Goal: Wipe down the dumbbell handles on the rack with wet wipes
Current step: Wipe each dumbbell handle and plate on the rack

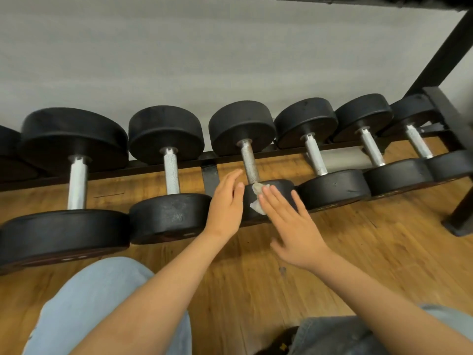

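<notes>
Centrally, the right hand (289, 221) is touching the wet wipe (257, 202) with straight, spread fingers (275, 201) at the near end of the handle (249, 162) of the middle dumbbell (242, 124), its long axis running up-frame. The left hand (226, 201), fingers straight, is hovering just left.

Seven dumbbells (171, 172), one cut off at left; one wipe (256, 204); two hands (225, 208).
</notes>
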`<action>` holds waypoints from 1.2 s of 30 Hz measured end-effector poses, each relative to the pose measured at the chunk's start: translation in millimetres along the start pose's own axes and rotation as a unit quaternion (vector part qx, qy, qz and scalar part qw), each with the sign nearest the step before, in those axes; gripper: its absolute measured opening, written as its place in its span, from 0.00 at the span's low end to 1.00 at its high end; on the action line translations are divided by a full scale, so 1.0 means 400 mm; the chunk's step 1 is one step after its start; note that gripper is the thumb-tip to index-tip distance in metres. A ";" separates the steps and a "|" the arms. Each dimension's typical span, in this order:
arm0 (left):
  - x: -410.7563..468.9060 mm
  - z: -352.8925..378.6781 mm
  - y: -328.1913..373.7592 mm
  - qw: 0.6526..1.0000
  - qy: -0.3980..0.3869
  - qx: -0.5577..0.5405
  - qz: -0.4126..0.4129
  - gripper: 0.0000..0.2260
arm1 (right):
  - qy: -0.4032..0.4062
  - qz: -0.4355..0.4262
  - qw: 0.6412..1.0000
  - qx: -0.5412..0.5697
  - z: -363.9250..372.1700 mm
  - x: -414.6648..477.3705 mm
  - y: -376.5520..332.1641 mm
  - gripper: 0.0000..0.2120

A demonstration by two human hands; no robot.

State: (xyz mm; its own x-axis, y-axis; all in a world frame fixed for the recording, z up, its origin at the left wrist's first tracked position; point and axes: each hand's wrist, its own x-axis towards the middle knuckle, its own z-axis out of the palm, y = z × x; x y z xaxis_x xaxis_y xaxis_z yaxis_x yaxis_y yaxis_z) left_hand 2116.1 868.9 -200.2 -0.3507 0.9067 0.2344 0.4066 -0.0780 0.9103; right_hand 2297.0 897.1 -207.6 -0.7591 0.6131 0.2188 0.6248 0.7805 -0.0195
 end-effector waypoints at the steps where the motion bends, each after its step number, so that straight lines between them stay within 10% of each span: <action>1: -0.005 -0.003 0.004 1.000 -0.010 0.015 0.010 0.17 | 0.011 0.029 1.000 0.002 -0.006 0.004 0.011 0.49; 4: -0.018 -0.009 0.014 0.997 -0.027 0.055 0.041 0.18 | 0.022 0.092 0.995 0.034 -0.019 0.019 0.000 0.49; 8: -0.015 -0.041 -0.001 0.986 -0.031 0.146 0.077 0.19 | -0.015 -0.073 0.997 -0.030 -0.012 0.034 -0.028 0.46; 12: -0.011 -0.068 0.005 0.987 0.003 0.145 0.066 0.19 | 0.027 0.034 0.999 0.001 -0.030 0.071 -0.013 0.45; 17: -0.027 -0.062 -0.004 0.977 -0.043 0.175 0.114 0.20 | -0.031 -0.138 0.989 -0.044 -0.029 0.089 -0.040 0.43; 28: -0.083 0.016 -0.022 0.993 -0.072 0.063 0.067 0.27 | 0.059 -0.073 0.969 0.228 -0.023 0.100 -0.012 0.34; 32: -0.105 0.059 -0.039 0.955 -0.077 0.255 0.134 0.28 | 0.051 -0.007 0.957 0.284 -0.019 0.096 0.079 0.28; 36: -0.052 0.088 -0.020 0.951 -0.073 0.271 0.126 0.29 | 0.006 0.092 0.870 0.484 -0.029 0.091 0.094 0.20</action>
State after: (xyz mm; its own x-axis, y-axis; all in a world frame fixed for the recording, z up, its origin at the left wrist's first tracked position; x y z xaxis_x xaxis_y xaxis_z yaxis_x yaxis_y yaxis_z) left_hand 2149.8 865.3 -224.6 -0.0791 0.9388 0.3352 0.8514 -0.1113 0.5126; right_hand 2295.1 947.3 -189.1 -0.6573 0.7415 0.1347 0.2850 0.4099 -0.8665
